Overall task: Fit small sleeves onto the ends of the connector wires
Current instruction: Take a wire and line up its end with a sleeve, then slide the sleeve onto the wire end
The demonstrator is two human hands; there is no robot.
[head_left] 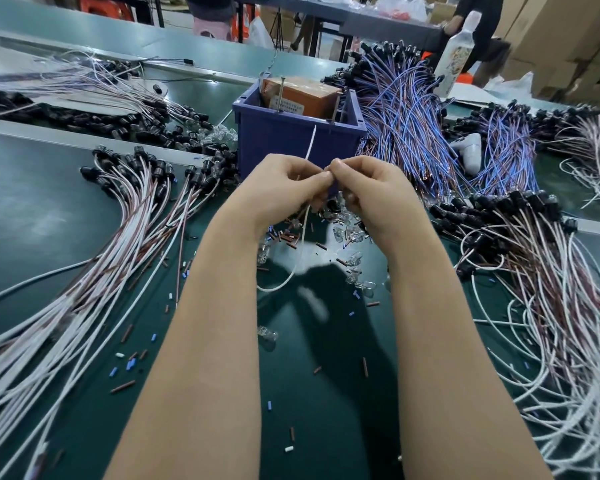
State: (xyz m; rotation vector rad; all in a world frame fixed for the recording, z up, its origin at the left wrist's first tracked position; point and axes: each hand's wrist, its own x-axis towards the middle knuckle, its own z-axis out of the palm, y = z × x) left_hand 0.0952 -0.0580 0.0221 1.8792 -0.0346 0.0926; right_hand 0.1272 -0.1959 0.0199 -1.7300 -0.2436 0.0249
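Green mat covers the work table (32,209), which fills almost the whole view. On it lie big bundles of connector wires. One white and brown bundle (84,278) fans out on the left, with its black connectors toward the far side. A second white and brown bundle (551,306) spreads over the right side. Blue and brown wires (406,109) are heaped further back, to the right of a blue bin (291,140). The bin stands at the far middle of the table, and an orange box (298,95) sits inside it. A white bottle (456,53) stands upright further back on the right, partly blurred.

Both bare forearms reach forward from the near edge, and the two hands meet just in front of the bin, above the table. The left hand (284,188) has its fingers curled and pinches a single white wire (310,143). One part of the wire rises straight up in front of the bin, and the other part hangs below the hand in a loop down to the mat. The right hand (368,188) is curled too, with its thumb and forefinger pressed together and touching the tips of the left fingers. What the right fingers hold is hidden, so I cannot tell if a sleeve is there.

Under the hands lie clear plastic pieces (347,233). The small sleeves (129,365), brown, blue and white, are scattered loose on the mat, mostly near the left forearm and between the arms.
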